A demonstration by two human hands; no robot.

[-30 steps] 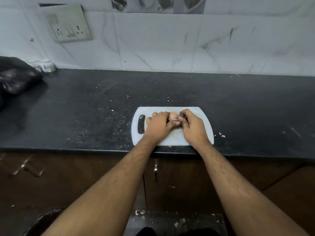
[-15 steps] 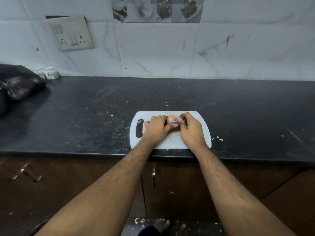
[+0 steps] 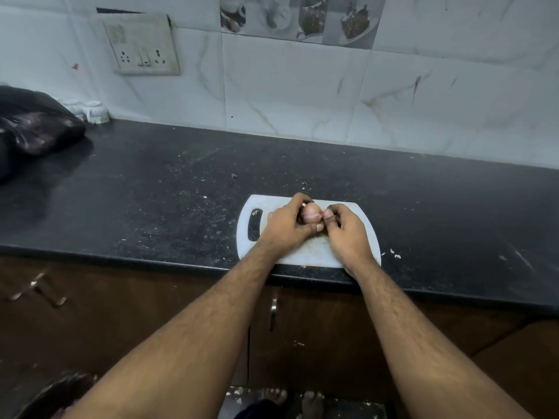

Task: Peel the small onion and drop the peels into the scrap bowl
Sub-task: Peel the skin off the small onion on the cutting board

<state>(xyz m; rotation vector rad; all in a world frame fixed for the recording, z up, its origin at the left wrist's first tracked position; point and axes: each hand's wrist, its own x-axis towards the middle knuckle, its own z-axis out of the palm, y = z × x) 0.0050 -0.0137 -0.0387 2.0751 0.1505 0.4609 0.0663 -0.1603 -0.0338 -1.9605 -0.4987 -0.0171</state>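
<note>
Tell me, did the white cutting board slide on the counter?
No. The cutting board sits at the counter's front edge as before; only the camera shifted.

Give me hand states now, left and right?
Left hand: closed, fingers curled round the small onion.
Right hand: closed, fingers pinching a bit of peel at the onion's side.

No legible text, labels or numbers anywhere.

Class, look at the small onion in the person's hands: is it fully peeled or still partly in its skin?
Partly in its skin. The small onion, gripped by the left hand, shows pale flesh, while the right hand pinches a purplish peel.
</note>
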